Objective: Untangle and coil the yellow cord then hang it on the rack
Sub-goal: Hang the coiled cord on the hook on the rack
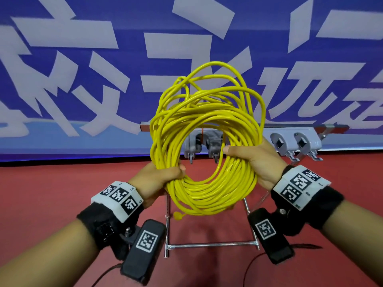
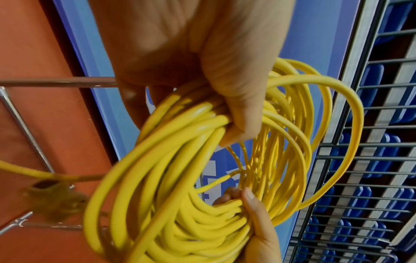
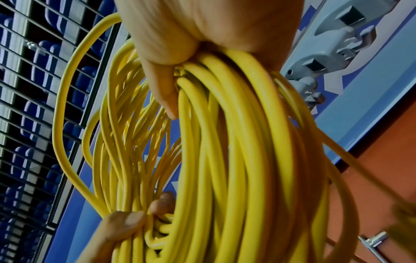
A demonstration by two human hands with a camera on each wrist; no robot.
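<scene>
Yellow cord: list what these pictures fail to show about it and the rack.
- Cord ends: one plug is blurred in the left wrist view; the other end is lost among the loops.
- Rack left hooks: half hidden behind the coil in the head view.
- Fingers of both hands: mostly buried in the bundle.

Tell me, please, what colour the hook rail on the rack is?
Light grey; the hook rail shows best in the head view.

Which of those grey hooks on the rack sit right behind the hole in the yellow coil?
The two left hooks show through the yellow cord; the two right hooks stand clear beside the right hand.
</scene>
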